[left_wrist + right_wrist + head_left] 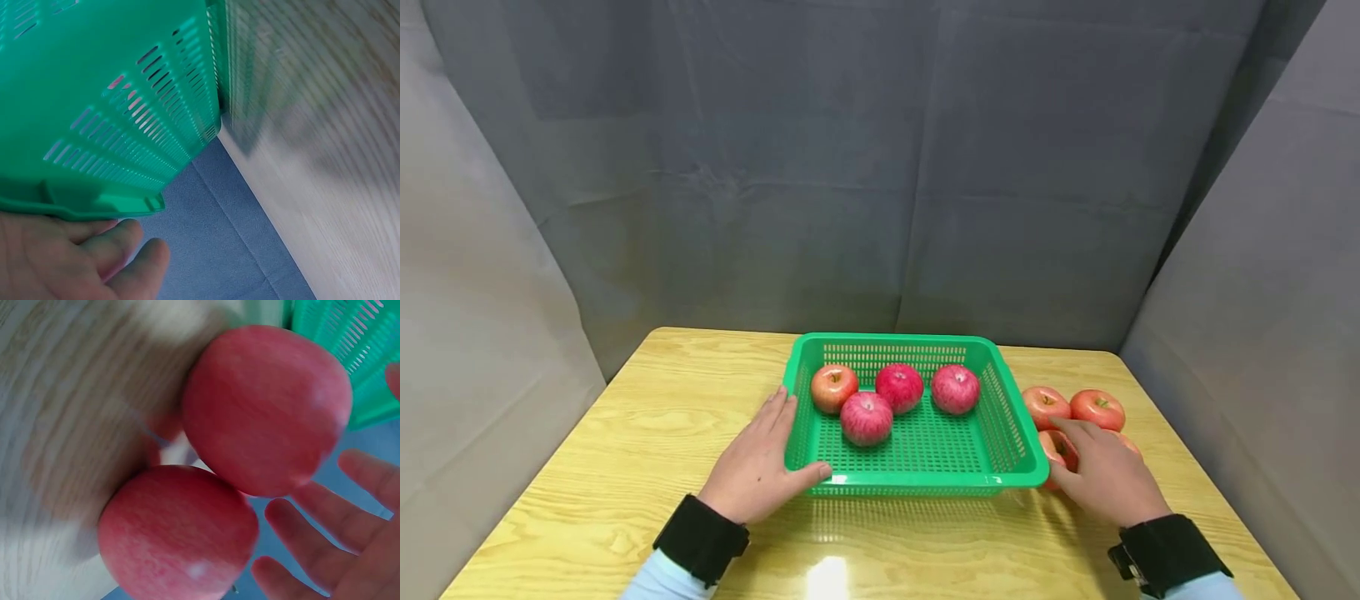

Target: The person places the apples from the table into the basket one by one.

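A green plastic basket [917,481] stands on the table with several apples inside: one orange-red apple [834,388] and darker red ones, such as the striped apple [867,418] in front. My left hand [760,462] rests along the basket's left rim, fingers straight, thumb over the front left corner. In the left wrist view its fingers [119,250] lie against the rim. My right hand [1105,471] reaches over a group of apples right of the basket, nearest the front apple [1058,450]. In the right wrist view its fingers are spread beside two apples [269,409], gripping neither.
Behind the right hand sit two more apples, a left one [1047,407] and a right one [1098,408]; another [1126,442] is partly hidden by the hand. The wooden table [595,467] ends at a grey cloth backdrop [820,208], with pale cloth walls on both sides.
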A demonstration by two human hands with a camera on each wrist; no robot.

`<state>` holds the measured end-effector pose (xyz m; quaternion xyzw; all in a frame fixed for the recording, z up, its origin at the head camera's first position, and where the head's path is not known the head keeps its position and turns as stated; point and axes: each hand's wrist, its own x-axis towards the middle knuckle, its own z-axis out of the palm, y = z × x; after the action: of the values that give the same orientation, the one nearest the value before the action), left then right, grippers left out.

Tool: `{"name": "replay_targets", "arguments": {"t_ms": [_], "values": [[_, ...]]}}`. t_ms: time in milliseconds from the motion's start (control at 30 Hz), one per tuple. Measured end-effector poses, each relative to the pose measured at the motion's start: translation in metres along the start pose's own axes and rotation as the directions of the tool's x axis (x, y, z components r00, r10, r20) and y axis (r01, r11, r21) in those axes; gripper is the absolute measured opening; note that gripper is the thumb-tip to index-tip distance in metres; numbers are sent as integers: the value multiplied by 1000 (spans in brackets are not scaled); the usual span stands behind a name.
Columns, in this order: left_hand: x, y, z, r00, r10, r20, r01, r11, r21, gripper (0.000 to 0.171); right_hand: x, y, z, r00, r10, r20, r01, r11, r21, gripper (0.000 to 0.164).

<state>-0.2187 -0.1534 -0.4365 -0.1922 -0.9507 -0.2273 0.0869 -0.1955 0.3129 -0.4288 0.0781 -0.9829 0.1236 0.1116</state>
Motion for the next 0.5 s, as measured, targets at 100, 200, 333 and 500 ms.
{"name": "replay_targets", "arguments": {"t_ms": [100, 200, 333, 500], "values": [[0, -1, 2, 1000, -7, 0, 7, 1000, -2, 118, 2, 1, 6, 1000, 1, -12, -2, 1000, -24, 62], [0, -1, 2, 1000, -13, 0, 13, 1000, -5, 118, 3, 1, 10, 1000, 8, -15, -8, 999, -44, 65], [0, -1, 4, 1000, -12, 1, 12, 1000, 5, 114, 4, 2, 14, 1000, -1, -31, -1, 998, -68, 72], [1, -1, 3, 1000, -12, 2, 12, 1000, 8, 113, 6, 4, 19, 999, -12, -33, 9, 997, -80, 77]]}}
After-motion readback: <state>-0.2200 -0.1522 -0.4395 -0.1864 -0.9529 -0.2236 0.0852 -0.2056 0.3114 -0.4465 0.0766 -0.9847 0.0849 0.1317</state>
